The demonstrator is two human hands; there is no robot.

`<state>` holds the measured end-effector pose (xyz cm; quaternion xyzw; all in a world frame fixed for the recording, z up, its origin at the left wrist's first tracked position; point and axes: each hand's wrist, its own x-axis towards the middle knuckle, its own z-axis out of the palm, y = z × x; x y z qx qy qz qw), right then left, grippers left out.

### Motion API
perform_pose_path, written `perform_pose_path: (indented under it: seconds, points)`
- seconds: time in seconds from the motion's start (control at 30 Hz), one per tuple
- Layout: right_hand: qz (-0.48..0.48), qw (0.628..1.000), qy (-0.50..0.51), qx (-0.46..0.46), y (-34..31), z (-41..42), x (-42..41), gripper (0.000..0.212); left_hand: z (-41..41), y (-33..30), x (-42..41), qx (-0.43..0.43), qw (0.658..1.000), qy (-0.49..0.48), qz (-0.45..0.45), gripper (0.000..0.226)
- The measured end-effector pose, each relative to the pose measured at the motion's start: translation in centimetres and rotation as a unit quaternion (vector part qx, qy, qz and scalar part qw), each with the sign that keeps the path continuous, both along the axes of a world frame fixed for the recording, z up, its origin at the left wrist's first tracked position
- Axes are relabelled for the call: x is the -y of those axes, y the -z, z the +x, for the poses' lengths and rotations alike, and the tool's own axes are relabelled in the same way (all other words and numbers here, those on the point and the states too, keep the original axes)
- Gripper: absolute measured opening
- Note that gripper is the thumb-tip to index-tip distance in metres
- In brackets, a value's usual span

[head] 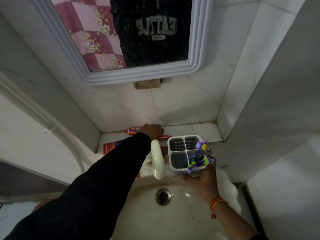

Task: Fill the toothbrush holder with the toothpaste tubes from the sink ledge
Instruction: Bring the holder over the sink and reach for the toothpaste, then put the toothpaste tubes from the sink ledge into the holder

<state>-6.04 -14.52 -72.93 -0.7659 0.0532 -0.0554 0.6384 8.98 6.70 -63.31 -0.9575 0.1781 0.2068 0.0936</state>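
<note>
A white four-compartment toothbrush holder [183, 151] is held from below by my right hand [202, 179], above the basin's right side. Purple toothbrushes [200, 156] stand in its near right compartment; the other compartments look empty. My left hand [152, 130], in a black sleeve, rests curled over a red and white toothpaste tube [131, 131] lying on the ledge at the wall. Its fingers hide most of the tube, so the grip is unclear. A second red tube [110, 147] lies on the ledge to the left, partly under my forearm.
The cream tap [156, 161] stands between my two arms over the basin [155, 213] with its drain [163, 196]. A white-framed mirror [131, 73] hangs above. Tiled walls close in on both sides, and a white pipe [52, 129] runs at the left.
</note>
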Motion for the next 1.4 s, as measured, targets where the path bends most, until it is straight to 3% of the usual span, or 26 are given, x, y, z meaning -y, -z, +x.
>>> perform_pose_path:
  seconds: [0.13,0.33,0.5,0.73,0.8,0.87,0.93,1.0,1.13,1.23,1.4]
  points:
    - [-0.014,1.0,-0.008,-0.019,0.1,-0.2,0.2,0.106,0.0,-2.7,0.2,0.017,0.999,-0.016,-0.049,0.037]
    - [-0.059,0.996,-0.027,-0.055,1.4,0.2,1.0,0.094,-1.4,-10.7,3.0,0.106,0.965,-0.008,-0.239,0.025]
    - [-0.072,0.996,-0.025,-0.045,0.6,0.0,0.9,0.086,-3.2,-12.0,7.0,0.042,0.976,0.055,-0.206,0.025]
    - [-0.062,0.996,-0.041,-0.042,1.1,0.1,0.9,0.087,-4.4,-8.0,10.2,0.02,0.976,0.016,-0.214,0.018]
    - [-0.058,0.997,-0.04,-0.042,1.4,0.3,0.9,0.088,-3.9,-8.0,9.8,-0.019,0.966,-0.018,-0.258,0.018]
    - [-0.042,0.997,-0.04,-0.042,1.7,0.5,0.9,0.088,-2.8,-8.7,8.5,-0.079,0.934,-0.087,-0.337,0.014]
    - [-0.022,0.998,-0.041,-0.042,1.8,0.7,0.9,0.086,-1.5,-8.9,6.4,-0.061,0.912,-0.15,-0.377,0.013]
    - [0.003,0.998,-0.044,-0.053,2.0,0.8,0.8,0.084,-0.2,-7.6,4.2,-0.04,0.911,-0.197,-0.359,0.013]
    - [-0.017,0.996,-0.064,-0.066,2.5,0.8,1.6,0.063,0.5,-3.5,1.5,-0.081,0.963,-0.174,-0.187,0.02]
    - [0.03,0.993,-0.09,-0.077,1.9,0.8,1.8,0.093,0.5,-1.8,1.4,-0.129,0.97,-0.162,-0.128,0.034]
    - [-0.019,0.996,-0.065,-0.061,1.6,0.6,1.2,0.086,1.8,-0.4,2.7,-0.165,0.981,-0.074,-0.065,0.029]
